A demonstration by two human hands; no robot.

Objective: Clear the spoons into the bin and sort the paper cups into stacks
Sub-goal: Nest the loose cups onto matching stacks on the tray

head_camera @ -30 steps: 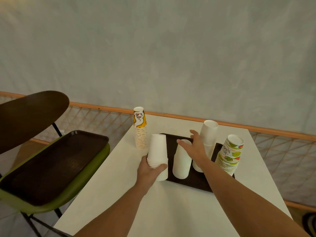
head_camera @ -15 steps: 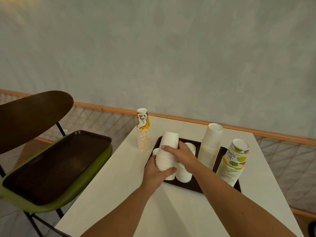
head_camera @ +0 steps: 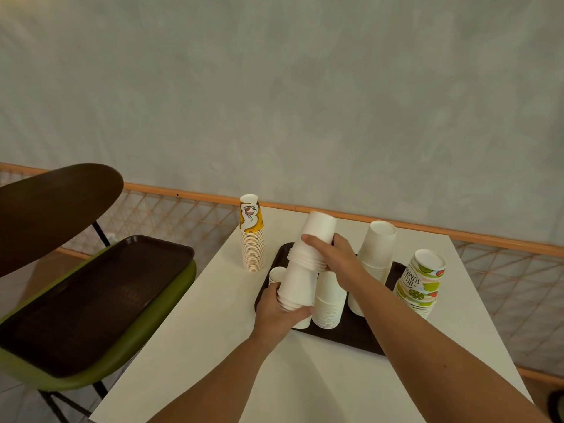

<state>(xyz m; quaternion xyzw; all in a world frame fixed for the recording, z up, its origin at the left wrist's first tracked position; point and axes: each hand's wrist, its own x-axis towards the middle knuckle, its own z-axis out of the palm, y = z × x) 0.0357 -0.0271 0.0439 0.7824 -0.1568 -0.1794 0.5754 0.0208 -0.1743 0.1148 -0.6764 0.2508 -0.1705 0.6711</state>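
Observation:
My left hand [head_camera: 279, 309] grips the lower part of an upside-down stack of plain white cups [head_camera: 297, 288] above the dark tray [head_camera: 351, 337]. My right hand [head_camera: 334, 257] holds the upper group of white cups [head_camera: 317, 236] of that stack, lifted slightly apart from the lower group. Beside them on the tray stand a short white stack [head_camera: 329, 300], a small cup [head_camera: 276, 274] and a taller white stack [head_camera: 377, 254]. A lime-printed stack [head_camera: 419, 282] stands at the tray's right end. A yellow-topped stack [head_camera: 251, 236] stands on the white table [head_camera: 320, 386]. No spoons or bin are in view.
A green chair [head_camera: 128, 337] stands left of the table with a second dark tray [head_camera: 91, 294] lying on its seat. A dark round tabletop [head_camera: 52, 206] juts in above it. An orange rail with mesh [head_camera: 183, 215] runs along the grey wall behind the table.
My right hand left the tall stack and took hold of the top of the stack in my left hand. Both hands raised it and the upper cups are separating upward.

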